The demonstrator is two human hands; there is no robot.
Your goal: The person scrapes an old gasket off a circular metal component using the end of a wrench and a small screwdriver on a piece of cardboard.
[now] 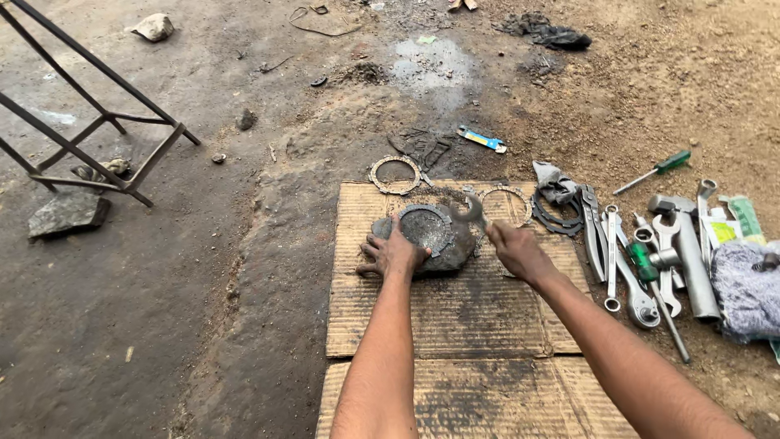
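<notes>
My left hand [393,254] presses down on a flat dark stone [443,254] that lies on a sheet of cardboard [455,317]. A toothed metal ring plate [426,228] rests on top of the stone, just past my left fingers. My right hand [515,249] grips an open-ended spanner [471,211], its jaw raised over the right edge of the ring plate. Two more ring plates lie nearby, one [395,175] off the cardboard's far left corner and one [505,203] on the cardboard behind the spanner.
To the right on the dirt lie several spanners [613,260], pliers [591,232], green-handled screwdrivers [658,169], a hammer [689,252], dark ring plates [556,221] and cloths [743,289]. A metal frame [97,138] and stones [69,213] stand at left.
</notes>
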